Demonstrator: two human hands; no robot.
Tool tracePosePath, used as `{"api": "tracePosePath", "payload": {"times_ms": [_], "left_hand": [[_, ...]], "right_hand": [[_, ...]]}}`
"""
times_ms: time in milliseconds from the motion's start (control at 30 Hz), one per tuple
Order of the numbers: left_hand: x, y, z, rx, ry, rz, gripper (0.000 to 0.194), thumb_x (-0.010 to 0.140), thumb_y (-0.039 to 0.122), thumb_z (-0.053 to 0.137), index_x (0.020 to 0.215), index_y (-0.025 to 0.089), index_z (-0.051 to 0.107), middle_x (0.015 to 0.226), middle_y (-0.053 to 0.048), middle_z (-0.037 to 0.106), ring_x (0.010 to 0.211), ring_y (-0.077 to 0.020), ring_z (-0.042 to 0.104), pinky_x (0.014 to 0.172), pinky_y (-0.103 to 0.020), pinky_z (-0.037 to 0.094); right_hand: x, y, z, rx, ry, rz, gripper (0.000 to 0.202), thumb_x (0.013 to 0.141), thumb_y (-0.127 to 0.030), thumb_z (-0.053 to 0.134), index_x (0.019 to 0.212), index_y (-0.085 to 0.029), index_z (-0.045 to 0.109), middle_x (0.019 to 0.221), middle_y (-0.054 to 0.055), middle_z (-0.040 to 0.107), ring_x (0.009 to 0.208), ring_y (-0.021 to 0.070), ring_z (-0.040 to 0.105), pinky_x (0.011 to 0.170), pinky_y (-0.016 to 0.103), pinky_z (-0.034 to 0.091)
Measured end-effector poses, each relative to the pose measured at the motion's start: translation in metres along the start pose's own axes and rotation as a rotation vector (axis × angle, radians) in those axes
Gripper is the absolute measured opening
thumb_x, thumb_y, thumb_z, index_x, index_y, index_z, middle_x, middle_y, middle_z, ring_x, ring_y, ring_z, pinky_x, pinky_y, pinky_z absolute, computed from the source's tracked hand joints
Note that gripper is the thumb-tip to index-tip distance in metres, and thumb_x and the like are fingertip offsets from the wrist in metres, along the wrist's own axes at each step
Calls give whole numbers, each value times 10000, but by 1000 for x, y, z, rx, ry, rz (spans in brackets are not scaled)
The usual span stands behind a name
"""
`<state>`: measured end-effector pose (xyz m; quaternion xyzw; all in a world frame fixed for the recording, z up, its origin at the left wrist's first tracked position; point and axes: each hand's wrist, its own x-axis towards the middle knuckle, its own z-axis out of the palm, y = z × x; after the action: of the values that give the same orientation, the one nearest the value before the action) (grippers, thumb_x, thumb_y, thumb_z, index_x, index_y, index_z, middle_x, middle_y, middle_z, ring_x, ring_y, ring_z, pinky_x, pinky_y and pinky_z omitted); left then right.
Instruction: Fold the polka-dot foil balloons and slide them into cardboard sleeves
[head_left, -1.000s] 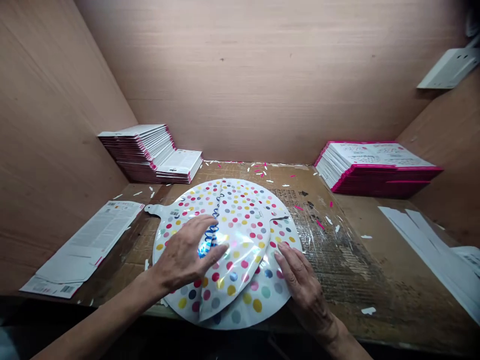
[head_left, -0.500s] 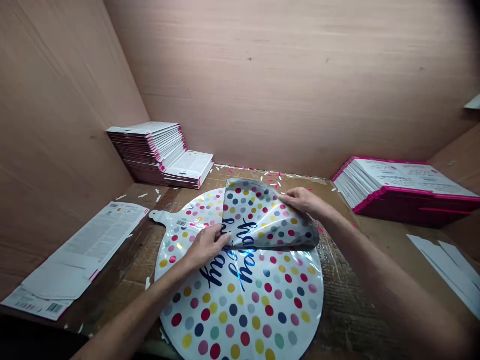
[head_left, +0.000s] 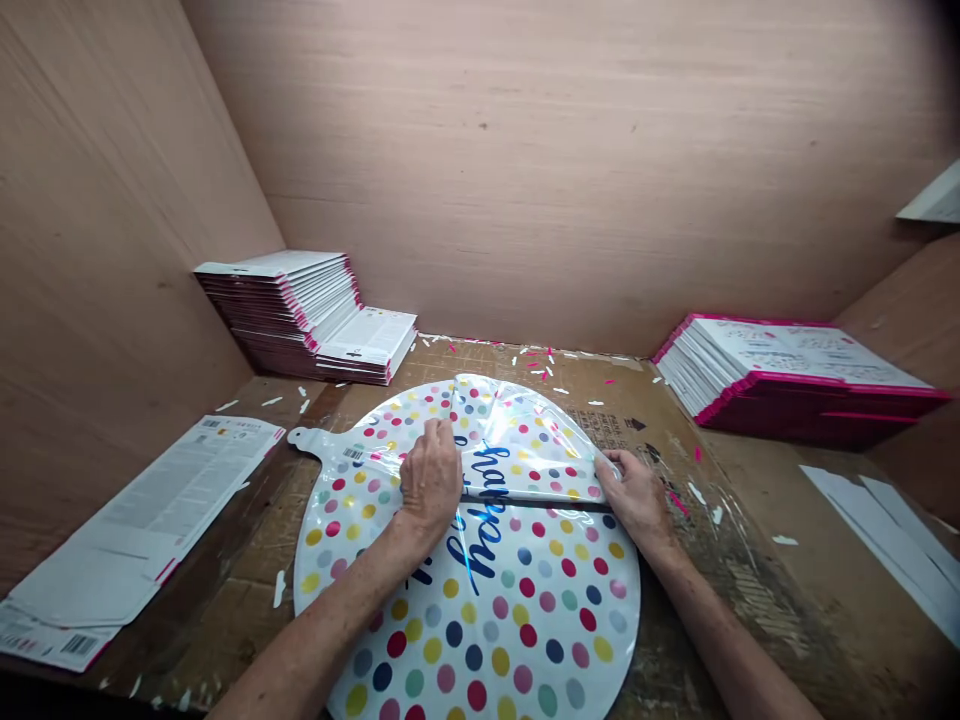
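Note:
A round foil balloon [head_left: 487, 630] with coloured dots and dark blue lettering lies flat on the cardboard surface, its tail pointing left. A folded piece of the same dotted foil [head_left: 540, 440] lies over its upper right part. My left hand [head_left: 433, 475] presses near the left edge of that folded piece, fingers curled together; what they hold, if anything, is hidden. At the right, my right hand [head_left: 630, 490] pinches the folded foil's right corner between thumb and fingers.
A tall stack of white and pink card packs [head_left: 300, 310] stands at the back left, another stack [head_left: 802, 380] at the back right. An unfolded printed card [head_left: 150, 530] lies left. White strips [head_left: 877, 540] lie right. Paper scraps are scattered along the back.
The folded foil now lies flatter. My right hand has moved down to its right corner. My left hand has turned and curled, moving slightly up. The view has shifted a little.

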<state>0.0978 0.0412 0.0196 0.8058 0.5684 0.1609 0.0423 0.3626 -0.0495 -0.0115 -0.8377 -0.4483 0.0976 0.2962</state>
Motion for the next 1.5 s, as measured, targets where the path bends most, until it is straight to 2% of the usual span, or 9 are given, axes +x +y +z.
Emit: {"api": "tracePosePath", "payload": {"times_ms": [133,233,400,567,800,933,1067,1233,1500], "left_hand": [[13,7,16,30,-32,325,581,963,454,393,1422,99,410,1535,-172,360,1446,-331,256,1149,-491,270],[24,-1,31,60,-148,288,661,962,534,333,1443,86,390,1542,-179,342,1456,-338,228,1175,-524,200],[33,-13,45,11,-193,277,746,948,625,226,1490,123,324,1584,-130,267,1485,-299,140,1200,-496,124],[41,-17,44,-167,-282,148,774,959,615,77,1520,106,235,1613,-133,143,1495,-286,68,1190,-479,138],[59,-16,34,-207,-329,133,719,970,582,119,1468,116,346,1568,-155,294,1475,-331,163,1157,-520,194],[18,-6,-4,-236,-285,273,722,929,546,368,1507,127,262,1594,-138,224,1471,-283,207,1168,-445,253],[-62,-7,-27,-192,-17,817,578,862,266,535,1423,175,428,1508,-110,427,1422,-311,326,1103,-491,370],[-111,-45,-23,-269,260,713,299,914,55,412,1089,148,636,1187,-119,690,1231,-226,576,980,-377,517],[-121,-94,-31,-290,99,515,396,877,173,522,1270,157,574,1329,-133,609,1295,-273,518,1042,-441,478]], "right_hand": [[-12,-7,-3,-119,46,-76,466,900,-430,407,1205,-127,586,1057,157,684,960,297,643,820,407,488],[-30,-16,-6,-251,155,-471,536,893,-392,482,1355,-123,475,1344,196,536,1219,331,516,991,473,422],[-15,-33,-6,-547,-221,-996,455,822,-120,503,1273,-142,556,1320,155,580,1250,292,508,1072,481,366],[7,-38,-2,-741,-261,-982,405,879,-20,385,1246,-64,551,1279,202,600,1189,272,568,971,391,481],[-73,-35,-30,-911,-309,-634,346,781,67,422,960,-85,675,856,179,704,734,264,695,593,315,551],[-112,-64,-33,-814,-385,-477,453,777,87,421,1150,-38,646,850,210,726,700,281,714,555,322,551],[-131,-91,-28,-481,-428,-602,456,927,-192,500,1350,-22,489,1006,221,717,820,295,715,665,372,581],[-116,-63,-23,-49,-462,-1160,994,787,-581,674,1520,-90,215,1495,234,382,1361,321,411,1068,437,420],[-61,-75,35,27,-412,-1150,352,935,-176,404,1209,-208,624,1253,119,645,1075,212,635,903,350,497]]}}
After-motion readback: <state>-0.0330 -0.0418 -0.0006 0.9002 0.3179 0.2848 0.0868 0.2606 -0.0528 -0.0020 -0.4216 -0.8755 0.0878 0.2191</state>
